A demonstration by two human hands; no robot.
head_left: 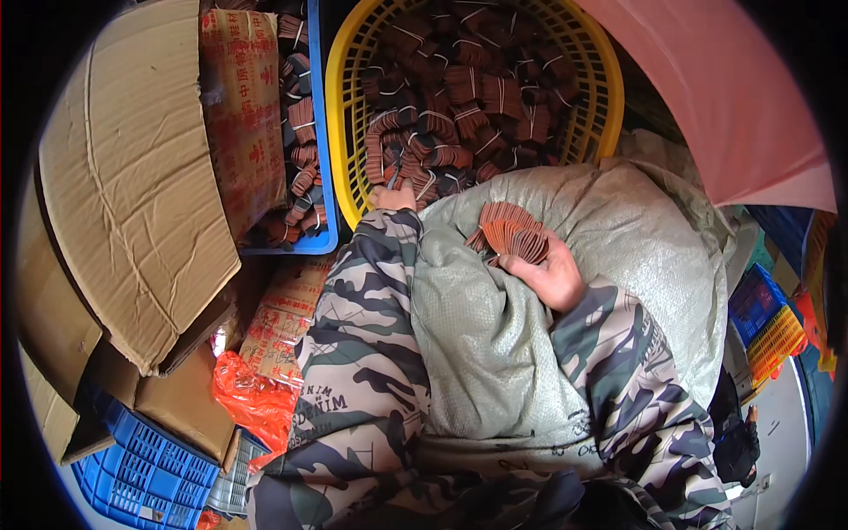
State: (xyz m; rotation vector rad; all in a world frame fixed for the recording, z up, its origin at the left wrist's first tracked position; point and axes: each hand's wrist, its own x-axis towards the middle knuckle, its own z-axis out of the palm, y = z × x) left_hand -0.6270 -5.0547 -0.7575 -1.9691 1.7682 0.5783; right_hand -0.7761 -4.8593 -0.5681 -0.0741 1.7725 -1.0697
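Note:
In my right hand (555, 276) is a fanned stack of thin reddish-brown pieces (508, 231), pinched between thumb and fingers above the sack over my lap. My left hand (395, 196) reaches to the near rim of a yellow plastic basket (343, 115). Its fingers are curled, partly hidden by the sleeve, beside a thin greyish item I cannot make out. Inside the basket lie many similar brown bundles (477, 87), several tied with pale bands. A pale grey-green woven sack (654, 234) spreads across my lap and up against the basket.
A blue crate (322, 159) with more bundles stands left of the basket. Open cardboard boxes (132, 177) crowd the left side, with a red plastic bag (256, 389) and blue basket (150, 473) lower down. Pink fabric (724, 97) hangs at upper right. Another person (736, 446) shows at far right.

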